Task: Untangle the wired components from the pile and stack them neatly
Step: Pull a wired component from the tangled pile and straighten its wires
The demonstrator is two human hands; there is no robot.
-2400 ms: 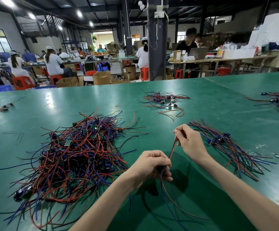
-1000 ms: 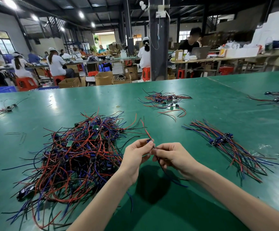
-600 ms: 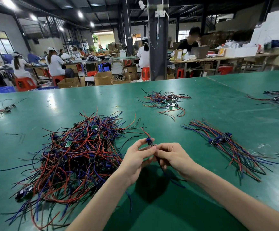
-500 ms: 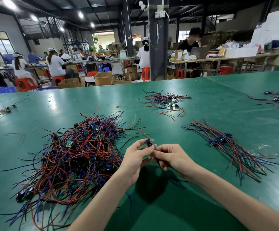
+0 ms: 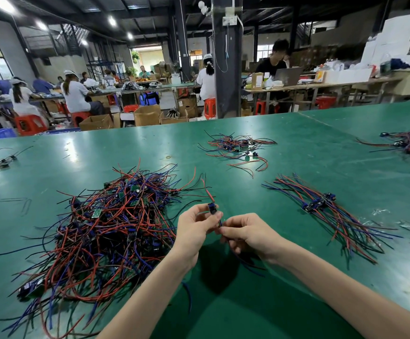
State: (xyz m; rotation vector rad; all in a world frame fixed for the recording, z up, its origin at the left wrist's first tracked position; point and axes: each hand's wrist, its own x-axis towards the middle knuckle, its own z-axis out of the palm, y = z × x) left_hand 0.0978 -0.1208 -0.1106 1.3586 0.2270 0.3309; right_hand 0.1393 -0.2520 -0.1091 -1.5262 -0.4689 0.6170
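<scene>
Drawn in beside the left hand (image 5: 191,232) since earlier, the right hand (image 5: 249,234) was pinched on the blue wire (image 5: 220,223); the component (image 5: 212,208) was pinched by the left hand, just right of the pile (image 5: 106,231).

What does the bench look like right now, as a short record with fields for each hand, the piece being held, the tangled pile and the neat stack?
left hand: pinches the blue component, above the table
right hand: pinches its blue lead just below
tangled pile: left of the hands, red, blue and black wires
neat stack: right of the hands, wires roughly parallel
table: green
</scene>
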